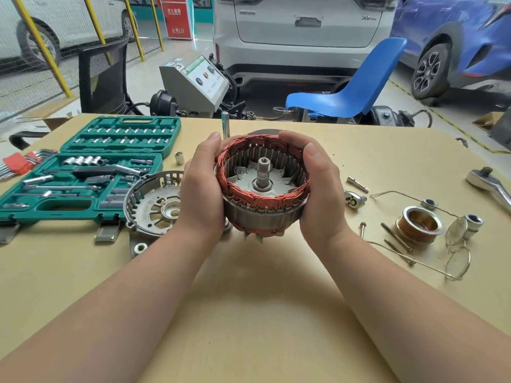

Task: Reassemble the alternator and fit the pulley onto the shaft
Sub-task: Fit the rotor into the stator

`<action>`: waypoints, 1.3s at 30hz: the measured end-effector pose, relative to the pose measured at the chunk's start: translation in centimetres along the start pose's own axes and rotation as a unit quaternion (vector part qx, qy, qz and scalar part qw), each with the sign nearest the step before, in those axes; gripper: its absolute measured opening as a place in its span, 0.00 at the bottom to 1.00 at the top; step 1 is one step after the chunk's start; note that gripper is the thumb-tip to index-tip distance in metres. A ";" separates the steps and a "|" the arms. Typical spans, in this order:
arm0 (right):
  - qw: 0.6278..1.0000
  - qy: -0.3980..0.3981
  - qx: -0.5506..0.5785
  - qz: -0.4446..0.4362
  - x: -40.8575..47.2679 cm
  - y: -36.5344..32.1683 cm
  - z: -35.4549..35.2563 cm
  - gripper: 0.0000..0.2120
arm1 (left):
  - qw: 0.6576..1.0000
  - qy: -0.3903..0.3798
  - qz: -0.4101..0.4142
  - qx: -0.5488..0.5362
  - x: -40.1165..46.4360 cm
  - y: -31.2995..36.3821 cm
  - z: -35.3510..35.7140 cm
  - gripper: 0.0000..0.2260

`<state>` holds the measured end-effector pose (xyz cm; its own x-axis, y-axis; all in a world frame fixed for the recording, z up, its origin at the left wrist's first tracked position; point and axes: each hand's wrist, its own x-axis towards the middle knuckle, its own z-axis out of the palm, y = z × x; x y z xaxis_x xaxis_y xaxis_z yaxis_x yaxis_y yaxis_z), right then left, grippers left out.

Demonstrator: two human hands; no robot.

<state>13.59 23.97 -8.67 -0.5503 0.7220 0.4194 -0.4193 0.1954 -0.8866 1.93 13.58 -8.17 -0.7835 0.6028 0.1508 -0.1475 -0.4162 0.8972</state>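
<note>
A stator ring (262, 214) with copper-red windings sits around the rotor, whose threaded shaft (264, 172) points up in its middle. My left hand (203, 189) grips the ring's left side and my right hand (322, 189) grips its right side, fingers curled over the far rim. The assembly is near the table's middle, fan blades showing below it. The silver end housing (153, 205) lies just left of my left hand. The grooved pulley (419, 223) lies on the table at the right.
An open green socket set (91, 167) fills the left of the tan table (262, 313). Long bolts (396, 237), sockets, small ratchets (355, 200), a large ratchet (489, 183) and wire-framed glasses (457, 261) lie at the right. A loose socket (179, 158) stands behind my left hand.
</note>
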 end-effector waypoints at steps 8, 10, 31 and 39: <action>0.995 -0.001 0.080 0.058 -0.2 0.2 0.2 0.27 | 0.997 -0.066 0.018 -0.024 -0.6 -0.7 0.1 0.19; 0.994 0.003 0.090 0.055 -0.2 0.3 0.3 0.27 | 0.998 -0.048 0.031 -0.027 -0.6 -0.9 0.3 0.18; 0.994 -0.017 0.096 0.054 -0.9 0.0 -0.4 0.20 | 0.996 -0.029 0.082 0.003 -2.4 -1.3 0.2 0.18; 0.994 -0.007 0.099 0.042 -1.4 -0.5 0.2 0.20 | 0.995 -0.048 0.083 0.010 -2.1 -1.3 -0.5 0.19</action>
<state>14.38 22.72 -8.80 -0.5989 0.7209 0.3488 -0.5041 -0.0009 -0.8637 3.47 12.54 -9.85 -0.7353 0.5893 0.3347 -0.0086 -0.5019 0.8649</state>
